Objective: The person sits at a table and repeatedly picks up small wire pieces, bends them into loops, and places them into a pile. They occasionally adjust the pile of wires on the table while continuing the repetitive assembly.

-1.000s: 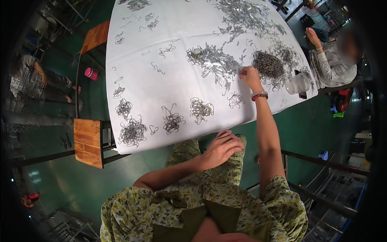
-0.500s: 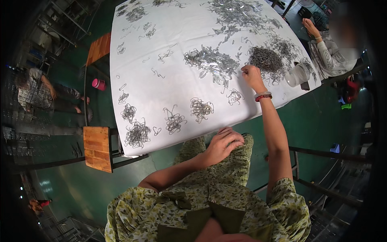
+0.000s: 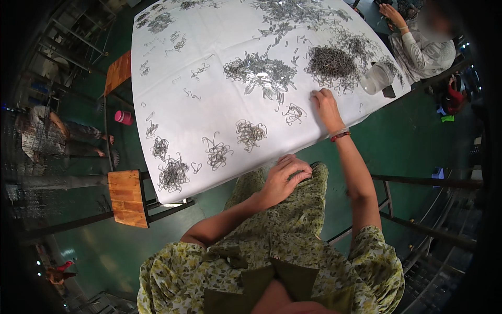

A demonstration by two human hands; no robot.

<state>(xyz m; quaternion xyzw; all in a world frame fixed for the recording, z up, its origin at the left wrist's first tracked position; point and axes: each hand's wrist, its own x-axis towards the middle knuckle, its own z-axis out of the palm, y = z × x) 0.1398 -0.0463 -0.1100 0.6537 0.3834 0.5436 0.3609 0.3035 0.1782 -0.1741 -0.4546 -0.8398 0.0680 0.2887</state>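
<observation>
My right hand (image 3: pixel 327 109) is over the white tabletop (image 3: pixel 172 112), fingers curled and drawn together; whatever they pinch, if anything, is too small to make out. Just left of it lies a small loose cluster of bent wire hooks (image 3: pixel 294 114). Beyond it is a dense dark heap of wire hooks (image 3: pixel 332 62). Farther left spreads a pile of shiny, clear-looking narrow pieces (image 3: pixel 266 76). My left hand (image 3: pixel 285 177) rests over my lap at the table's near edge, thumb and fingers bent together, with their contents hidden. Nearest it on the table is another hook pile (image 3: pixel 252 134).
More hook piles (image 3: pixel 173 174) line the near left side. A clear plastic jar (image 3: pixel 376 78) stands at the right edge, close to a seated person (image 3: pixel 426 49). Wooden stools (image 3: pixel 127 198) flank the left side; a pink container (image 3: pixel 124 117) sits beyond them.
My right hand has drawn back toward me from beside the dark heap. My left hand stays at the near edge. The whole view has shifted slightly.
</observation>
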